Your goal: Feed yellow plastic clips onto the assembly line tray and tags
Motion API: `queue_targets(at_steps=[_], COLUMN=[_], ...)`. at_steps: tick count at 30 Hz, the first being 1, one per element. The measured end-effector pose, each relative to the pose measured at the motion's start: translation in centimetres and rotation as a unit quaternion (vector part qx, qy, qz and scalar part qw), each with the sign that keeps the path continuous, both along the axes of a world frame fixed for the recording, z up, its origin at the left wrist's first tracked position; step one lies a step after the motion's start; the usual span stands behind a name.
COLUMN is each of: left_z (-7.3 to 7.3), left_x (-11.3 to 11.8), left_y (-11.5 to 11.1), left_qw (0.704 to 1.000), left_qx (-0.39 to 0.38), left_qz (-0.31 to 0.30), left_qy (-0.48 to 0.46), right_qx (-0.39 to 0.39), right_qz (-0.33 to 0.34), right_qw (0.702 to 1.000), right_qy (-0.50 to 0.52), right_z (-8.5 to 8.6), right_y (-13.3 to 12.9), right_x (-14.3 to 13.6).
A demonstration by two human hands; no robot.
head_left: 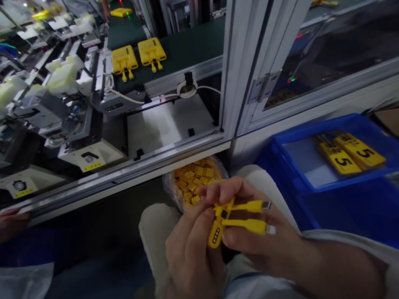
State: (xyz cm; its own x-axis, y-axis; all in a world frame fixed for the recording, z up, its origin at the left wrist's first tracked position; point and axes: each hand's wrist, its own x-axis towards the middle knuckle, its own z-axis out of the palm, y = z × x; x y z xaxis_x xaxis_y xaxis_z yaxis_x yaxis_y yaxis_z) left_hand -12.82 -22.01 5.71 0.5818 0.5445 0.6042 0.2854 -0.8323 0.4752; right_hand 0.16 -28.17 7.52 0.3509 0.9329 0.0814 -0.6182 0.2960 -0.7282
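Both hands hold one yellow power bank (pixel 215 234) above the lap, its end with several dark contacts facing up toward me. My left hand (pixel 193 247) wraps round its left side, the fingers bent over it. My right hand (pixel 262 231) grips the other side, with the thumb near the cable bases. Two short yellow cables with metal plugs stick out to the right across my right palm. Beyond the hands, a plastic-lined container (pixel 169 187) holds many small yellow pieces. Much of the power bank is hidden by the fingers.
Two yellow power banks (pixel 124 61) (pixel 152 52) lie on a green conveyor (pixel 190 46) behind a metal frame (pixel 252 33). At right, a blue tray (pixel 303 173) holds yellow units marked 5. Another person's hand (pixel 4 226) rests near the frame's edge at left. White-topped fixtures fill the upper left.
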Motion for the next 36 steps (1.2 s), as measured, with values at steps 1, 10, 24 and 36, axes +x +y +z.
queue_targets(at_steps=[1,10,24,36], left_z=[-0.1,-0.8,1.2,-0.1], left_x=[0.1,0.6,2.8,4.7], left_y=[0.0,0.3,3.1,5.4], left_qw=[1.000,0.996,0.701,0.803], left_qx=[0.000,-0.085,-0.702,-0.593], left_qz=[-0.003,0.022,0.018,0.027], left_qy=[0.001,-0.024,-0.125,-0.059], right_qx=[-0.003,-0.061,-0.180,-0.137], right_qz=[-0.004,0.014,0.085,0.118], right_qw=[1.000,0.995,0.978,0.979], right_qy=[0.007,0.079,0.057,-0.094], right_z=[0.0,-0.9,-2.8,-11.1], right_y=[0.0,1.1,3.6,9.1], right_x=[-0.1,0.0,2.6,8.1])
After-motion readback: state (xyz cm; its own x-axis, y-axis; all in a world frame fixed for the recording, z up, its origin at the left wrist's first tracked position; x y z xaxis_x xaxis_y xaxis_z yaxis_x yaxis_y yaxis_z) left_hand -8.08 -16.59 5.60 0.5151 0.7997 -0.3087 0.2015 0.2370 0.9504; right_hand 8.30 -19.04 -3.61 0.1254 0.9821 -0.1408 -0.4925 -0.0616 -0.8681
